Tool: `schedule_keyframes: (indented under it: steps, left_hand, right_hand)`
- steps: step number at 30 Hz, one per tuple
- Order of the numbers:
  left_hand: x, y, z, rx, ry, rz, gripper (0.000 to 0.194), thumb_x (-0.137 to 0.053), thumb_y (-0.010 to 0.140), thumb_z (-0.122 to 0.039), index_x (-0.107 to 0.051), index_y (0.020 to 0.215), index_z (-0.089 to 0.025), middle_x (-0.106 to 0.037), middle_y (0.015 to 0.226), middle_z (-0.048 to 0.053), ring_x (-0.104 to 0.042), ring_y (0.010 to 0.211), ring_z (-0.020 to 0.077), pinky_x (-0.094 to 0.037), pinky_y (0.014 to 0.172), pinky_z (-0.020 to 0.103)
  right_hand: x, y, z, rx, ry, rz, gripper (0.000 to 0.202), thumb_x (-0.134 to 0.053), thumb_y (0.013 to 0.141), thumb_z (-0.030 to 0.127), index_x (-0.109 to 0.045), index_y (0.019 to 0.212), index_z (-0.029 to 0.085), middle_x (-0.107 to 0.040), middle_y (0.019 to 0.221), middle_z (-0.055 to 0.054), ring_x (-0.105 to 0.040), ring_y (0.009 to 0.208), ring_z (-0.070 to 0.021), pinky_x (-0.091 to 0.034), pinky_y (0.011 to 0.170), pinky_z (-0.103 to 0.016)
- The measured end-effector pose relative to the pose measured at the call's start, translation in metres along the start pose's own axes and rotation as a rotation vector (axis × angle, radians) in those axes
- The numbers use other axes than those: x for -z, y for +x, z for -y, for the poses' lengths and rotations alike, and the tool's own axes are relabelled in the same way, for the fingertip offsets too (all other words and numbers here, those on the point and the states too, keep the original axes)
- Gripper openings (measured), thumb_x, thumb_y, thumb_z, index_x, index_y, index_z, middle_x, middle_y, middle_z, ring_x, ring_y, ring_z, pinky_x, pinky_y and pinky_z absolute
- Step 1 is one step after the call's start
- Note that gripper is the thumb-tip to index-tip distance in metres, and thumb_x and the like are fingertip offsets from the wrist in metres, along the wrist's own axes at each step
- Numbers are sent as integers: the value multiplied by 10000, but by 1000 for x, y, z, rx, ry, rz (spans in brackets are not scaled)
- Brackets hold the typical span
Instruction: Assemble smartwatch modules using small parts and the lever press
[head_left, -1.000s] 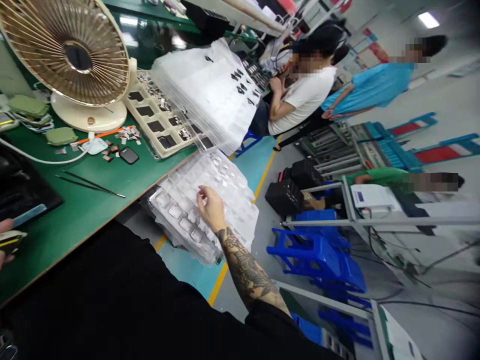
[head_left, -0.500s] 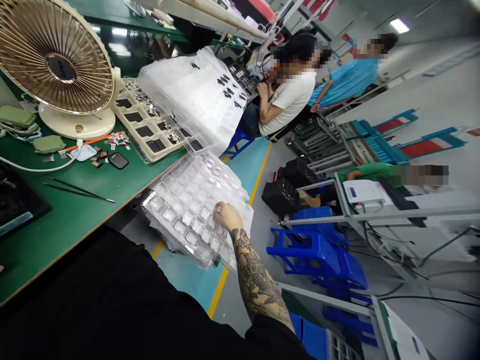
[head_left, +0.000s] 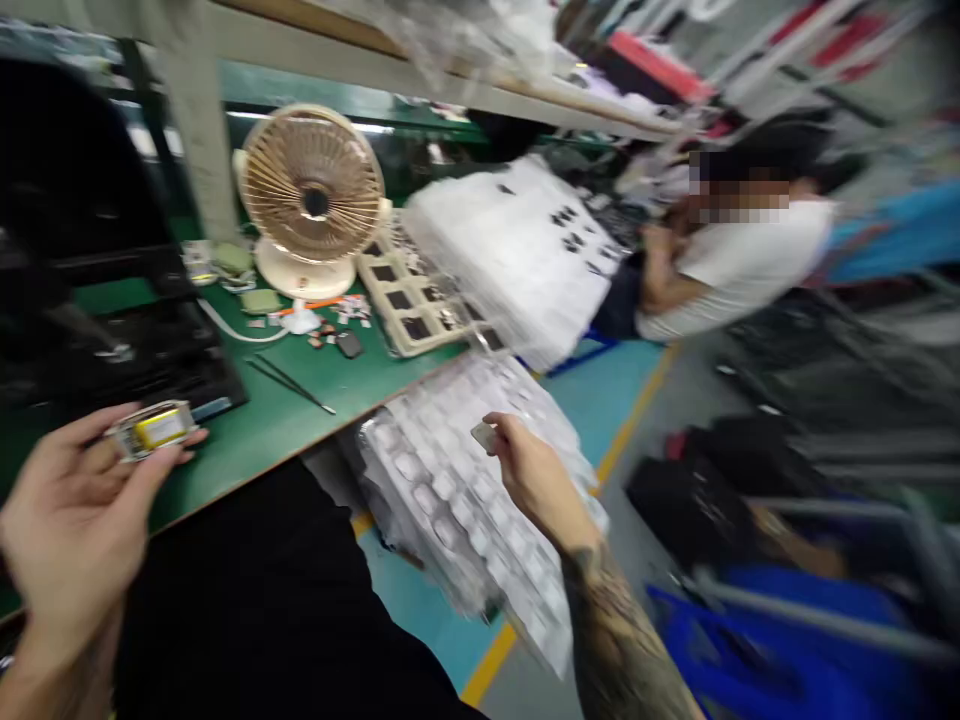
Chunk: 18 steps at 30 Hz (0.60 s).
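Note:
At the lower left, my left hand (head_left: pixel 79 515) grips a small open electronic device (head_left: pixel 159 428) by its edges; a yellow block, like a battery, shows inside its light casing. My right hand (head_left: pixel 534 478) pinches a small greyish squarish piece (head_left: pixel 482 437) between thumb and fingers. That hand is over the clear plastic trays (head_left: pixel 397 440), stacked beside the bench, whose pockets hold several pale square parts. A black machine or fixture (head_left: pixel 180 350) stands just behind my left hand. Tweezers (head_left: pixel 292 385) lie on the green bench (head_left: pixel 270 425).
A cream fan (head_left: pixel 313 200) stands on the bench beside a compartment tray (head_left: pixel 405 340) of small parts. A dark rounded piece (head_left: pixel 349 345) lies near the tweezers. White-covered trays (head_left: pixel 517 250) extend past the bench edge. A co-worker in a white shirt (head_left: pixel 742 270) sits beyond.
The view has swung left, bringing in my left hand with the device. My right hand has lifted from the tray pockets and now shows a small piece in its fingers.

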<state>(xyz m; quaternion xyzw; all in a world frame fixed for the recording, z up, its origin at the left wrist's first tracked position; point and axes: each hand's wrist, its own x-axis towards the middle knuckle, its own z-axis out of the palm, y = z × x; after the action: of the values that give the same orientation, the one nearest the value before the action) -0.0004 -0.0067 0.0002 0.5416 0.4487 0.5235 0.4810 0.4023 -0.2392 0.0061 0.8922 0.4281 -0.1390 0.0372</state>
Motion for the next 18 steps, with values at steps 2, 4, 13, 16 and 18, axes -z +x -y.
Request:
schedule_keyframes:
  steps: [2,4,13,16,18]
  left_hand:
    - [-5,4,1,34,-54,-9,481,-959,916,-217,-727,1335,-171,-898,1118,56,-904,923,212,-744,880,256]
    - [-7,8,2,77,-105,17,482,-933,956,-270,-699,1364,-165,-898,1157,93,-908,951,227,-739,895,263]
    - [-5,6,8,158,-257,57,487,-858,1018,-276,-720,1473,-169,-870,1320,147,-880,1161,279,-728,949,297]
    - [-2,6,10,157,-262,112,511,-816,1047,-241,-691,1540,-192,-834,1424,147,-841,1273,276,-700,1038,296]
    - [1,6,10,134,-266,157,529,-795,1062,-233,-665,1574,-197,-809,1475,150,-827,1303,267,-679,1083,293]
  right_hand:
    - [11,10,43,471,302,-217,323,-474,1162,192,-698,1393,219,-779,1278,-127,-790,1146,-218,-646,1010,-354]
    - [14,22,101,848,557,-352,332,-544,1114,121,-761,1323,260,-759,1262,-101,-790,1113,-202,-661,940,-323]
    - [9,41,300,1238,1106,-287,565,-732,985,-12,-741,1460,295,-763,1404,-105,-770,1260,-253,-697,1037,-432]
    - [6,51,315,1276,978,-354,549,-752,988,12,-748,1463,286,-799,1391,-107,-770,1246,-271,-680,1058,-484]
    - [3,55,318,1279,897,-356,514,-759,1000,46,-751,1454,284,-817,1371,-104,-766,1253,-285,-669,1078,-521]
